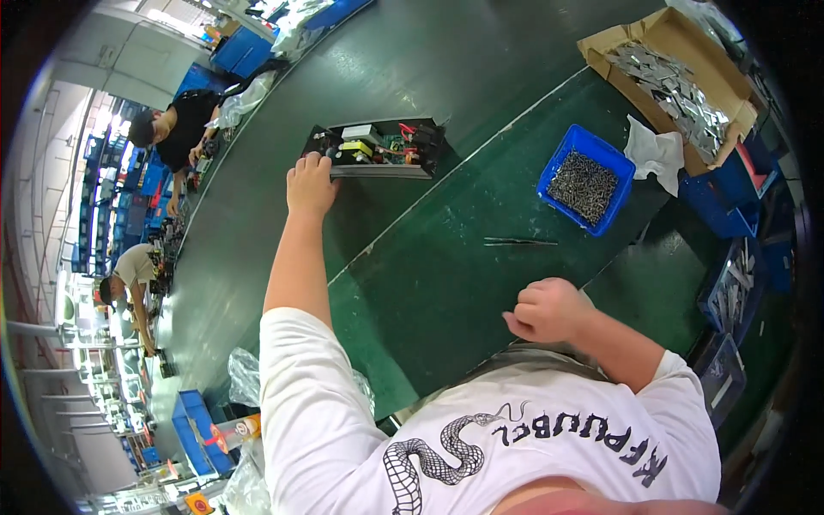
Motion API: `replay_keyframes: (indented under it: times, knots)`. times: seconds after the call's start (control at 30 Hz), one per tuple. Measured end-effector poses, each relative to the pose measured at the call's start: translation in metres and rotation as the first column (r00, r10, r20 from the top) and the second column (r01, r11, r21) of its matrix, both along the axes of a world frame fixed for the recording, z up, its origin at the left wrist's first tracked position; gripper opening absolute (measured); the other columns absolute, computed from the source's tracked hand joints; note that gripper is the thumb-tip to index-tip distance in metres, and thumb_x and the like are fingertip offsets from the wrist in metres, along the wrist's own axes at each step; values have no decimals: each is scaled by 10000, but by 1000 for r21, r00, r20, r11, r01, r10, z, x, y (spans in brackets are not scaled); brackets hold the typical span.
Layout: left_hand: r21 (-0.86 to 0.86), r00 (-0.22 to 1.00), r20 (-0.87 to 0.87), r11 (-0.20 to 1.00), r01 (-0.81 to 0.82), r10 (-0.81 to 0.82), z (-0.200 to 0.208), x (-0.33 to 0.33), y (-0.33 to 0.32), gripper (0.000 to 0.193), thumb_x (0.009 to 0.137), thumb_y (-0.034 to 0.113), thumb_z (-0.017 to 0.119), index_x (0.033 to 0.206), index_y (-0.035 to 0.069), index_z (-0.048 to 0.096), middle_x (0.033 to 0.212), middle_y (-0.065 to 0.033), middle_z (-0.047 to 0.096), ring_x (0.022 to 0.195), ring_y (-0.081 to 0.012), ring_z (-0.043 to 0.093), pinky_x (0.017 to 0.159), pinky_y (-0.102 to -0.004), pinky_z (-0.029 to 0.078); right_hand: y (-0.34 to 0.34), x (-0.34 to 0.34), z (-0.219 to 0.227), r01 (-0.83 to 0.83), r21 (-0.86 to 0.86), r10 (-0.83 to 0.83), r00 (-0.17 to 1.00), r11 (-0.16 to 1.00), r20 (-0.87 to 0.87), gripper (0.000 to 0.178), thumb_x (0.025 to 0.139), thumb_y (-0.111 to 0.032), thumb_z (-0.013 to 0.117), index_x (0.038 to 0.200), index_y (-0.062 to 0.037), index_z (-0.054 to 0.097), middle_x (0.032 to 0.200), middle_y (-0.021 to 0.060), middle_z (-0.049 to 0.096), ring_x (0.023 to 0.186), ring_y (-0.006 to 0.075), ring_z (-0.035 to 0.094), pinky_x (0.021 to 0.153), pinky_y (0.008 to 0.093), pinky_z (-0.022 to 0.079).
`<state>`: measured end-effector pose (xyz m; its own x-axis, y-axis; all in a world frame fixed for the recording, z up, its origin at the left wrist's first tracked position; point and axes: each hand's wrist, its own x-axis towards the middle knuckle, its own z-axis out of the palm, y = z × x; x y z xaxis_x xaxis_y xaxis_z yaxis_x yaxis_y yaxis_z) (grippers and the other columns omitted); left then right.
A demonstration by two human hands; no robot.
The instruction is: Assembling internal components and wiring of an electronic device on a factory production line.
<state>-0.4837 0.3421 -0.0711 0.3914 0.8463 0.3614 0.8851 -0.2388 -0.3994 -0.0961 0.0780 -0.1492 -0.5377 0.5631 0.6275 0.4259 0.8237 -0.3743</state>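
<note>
An open black and grey metal case (378,172) lies on the far middle of the bench. Inside it show a green circuit board (392,148), a yellow transformer (357,148) and red wires (410,130). My left hand (311,182) reaches out to the case's near left corner, fingers closed over its edge. Close to my body, my right hand (549,311) is curled above the bench, touching no other thing that I can see. What its fingers hold, if anything, is hidden. Between the two hands, nearer the right, lies a pair of metal tweezers (520,242).
Right of the tweezers stands a blue tray (544,187) of small screws, beside a crumpled white sheet (654,154). A cardboard box (738,107) of flat metal pieces is at the far right. Blue bins (717,206) line the right side. Two people (193,120) work along a bench at left.
</note>
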Motion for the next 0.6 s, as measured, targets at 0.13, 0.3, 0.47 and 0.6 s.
replay_keyframes:
  times: [0.13,0.3,0.47,0.6]
  knots:
    - [-94,985,-81,985,143,-150,3,1,20,346,803,338,787,1053,137,658,1047,-13,628,1078,-251,583,925,-426,457,-1,-6,1,103,-76,-106,994,992,-36,400,770,-117,748,556,-135,410,563,30,423,473,231,497,427,359,419]
    - [-50,921,13,920,390,-390,0,-10,33,266,826,316,757,926,121,608,923,-36,606,960,-280,587,842,-439,458,-1,-19,-3,93,-40,-91,995,995,33,397,775,-123,744,556,-127,413,567,33,426,484,236,507,438,367,430]
    - [-148,884,22,873,465,-467,7,-3,10,254,848,291,736,889,95,579,906,-53,598,924,-284,584,814,-432,450,1,-16,2,102,-55,-102,995,993,3,395,769,-120,747,559,-125,412,572,35,425,485,241,502,437,372,428]
    - [-87,886,80,882,463,-457,17,5,-48,251,823,262,749,862,91,569,886,-54,593,900,-278,582,797,-423,432,6,-13,2,109,-39,-110,994,993,-23,395,757,-103,753,557,-122,412,568,38,428,477,245,492,426,378,415]
